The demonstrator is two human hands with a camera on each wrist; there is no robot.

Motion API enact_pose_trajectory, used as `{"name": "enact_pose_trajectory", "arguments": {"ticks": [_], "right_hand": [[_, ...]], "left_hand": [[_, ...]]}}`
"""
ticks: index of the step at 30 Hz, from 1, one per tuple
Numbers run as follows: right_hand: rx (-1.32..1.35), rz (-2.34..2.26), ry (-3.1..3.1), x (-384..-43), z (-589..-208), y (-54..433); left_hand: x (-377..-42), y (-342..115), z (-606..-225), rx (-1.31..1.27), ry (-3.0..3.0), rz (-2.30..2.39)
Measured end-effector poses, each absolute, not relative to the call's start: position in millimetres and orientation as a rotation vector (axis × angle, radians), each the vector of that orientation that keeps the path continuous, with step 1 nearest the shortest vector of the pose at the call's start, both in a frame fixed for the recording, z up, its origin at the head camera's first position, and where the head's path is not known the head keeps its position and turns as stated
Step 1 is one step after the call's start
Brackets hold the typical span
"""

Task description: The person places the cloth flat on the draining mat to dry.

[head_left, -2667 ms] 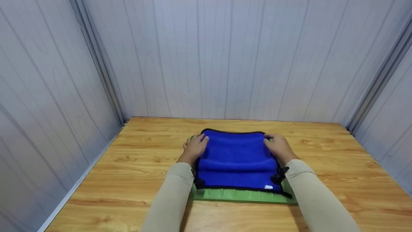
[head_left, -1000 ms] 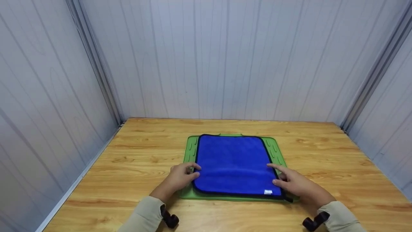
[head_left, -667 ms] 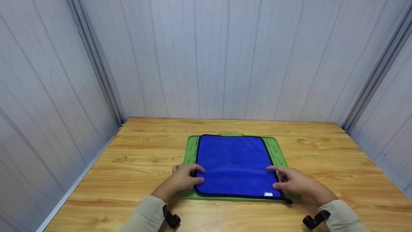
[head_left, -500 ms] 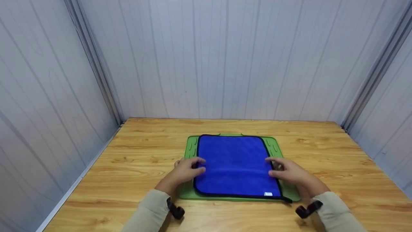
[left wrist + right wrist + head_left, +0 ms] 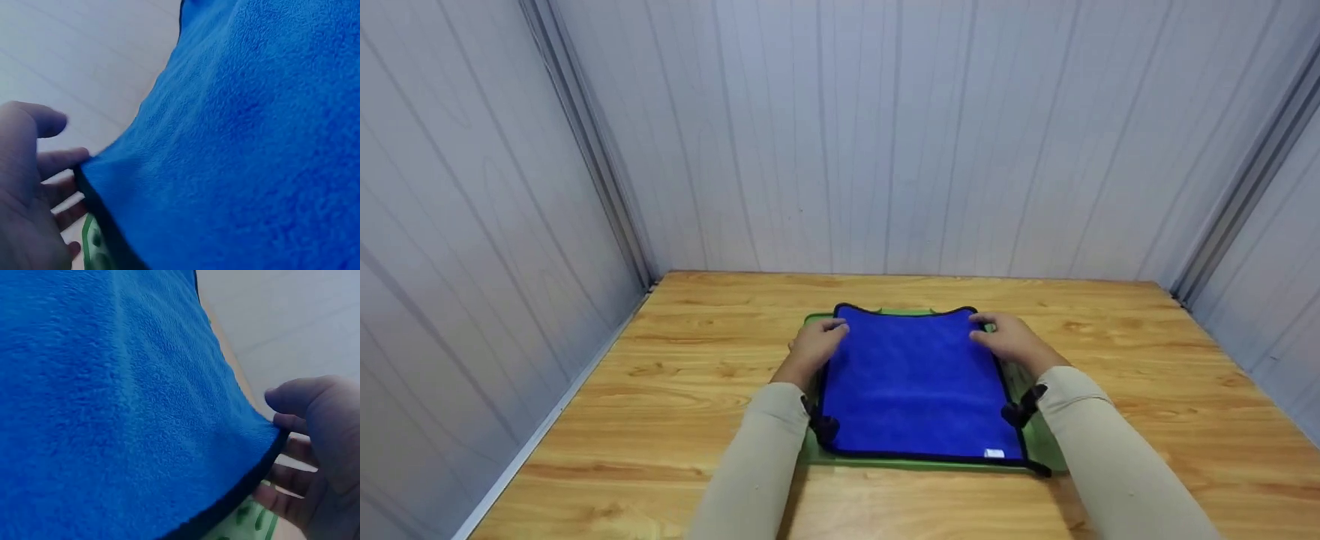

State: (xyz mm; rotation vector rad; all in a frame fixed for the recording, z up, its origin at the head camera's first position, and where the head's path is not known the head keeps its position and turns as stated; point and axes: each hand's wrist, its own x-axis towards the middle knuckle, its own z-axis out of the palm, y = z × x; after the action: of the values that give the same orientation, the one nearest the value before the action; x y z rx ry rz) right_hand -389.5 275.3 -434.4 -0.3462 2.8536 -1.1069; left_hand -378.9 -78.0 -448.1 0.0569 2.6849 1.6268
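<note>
A blue microfibre towel (image 5: 915, 375) with black edging and a white label (image 5: 994, 454) lies over a green board (image 5: 1039, 442) in the head view. Its two far corners are raised, and the far edge sags between them. At the far left corner is my left hand (image 5: 816, 346); in the left wrist view its fingertips touch the towel's edge, with the thumb (image 5: 50, 122) held apart. My right hand (image 5: 1011, 341) is at the far right corner. In the right wrist view its fingers sit at the black edge (image 5: 242, 486), the thumb (image 5: 289, 395) clear of the cloth.
The board rests on a wood-grain table (image 5: 697, 420). Pale panelled walls (image 5: 855, 135) rise behind and at both sides. A black device is strapped at each wrist, close to the towel's side edges.
From the towel's near half, both hands have moved forward to its far corners, which are now lifted. Earlier, at 2.7 seconds ago, the towel had a raised ripple across it; now it is flatter.
</note>
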Motion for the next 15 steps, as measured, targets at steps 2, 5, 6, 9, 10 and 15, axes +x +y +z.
{"name": "enact_pose_trajectory", "arguments": {"ticks": [2, 5, 6, 9, 10, 15], "right_hand": [[-0.31, -1.198, 2.917, -388, -436, 277], [-0.268, -1.371, 2.982, -385, -440, 280], [-0.253, -1.412, 2.997, -385, -441, 281], [-0.221, -1.467, 2.977, -386, -445, 284], [-0.227, -1.43, 2.973, -387, -446, 284], [-0.306, -1.121, 2.899, -387, -447, 282]], "left_hand": [[-379, -78, -449, 0.049, 2.721, 1.74], [-376, -79, -450, 0.028, 2.733, 1.917], [-377, -79, -451, 0.026, 2.735, 1.956], [-377, -80, -450, 0.045, 2.784, 1.896], [-377, -80, -450, 0.052, 2.802, 1.825], [-371, -80, -451, 0.089, 2.87, 1.406]]}}
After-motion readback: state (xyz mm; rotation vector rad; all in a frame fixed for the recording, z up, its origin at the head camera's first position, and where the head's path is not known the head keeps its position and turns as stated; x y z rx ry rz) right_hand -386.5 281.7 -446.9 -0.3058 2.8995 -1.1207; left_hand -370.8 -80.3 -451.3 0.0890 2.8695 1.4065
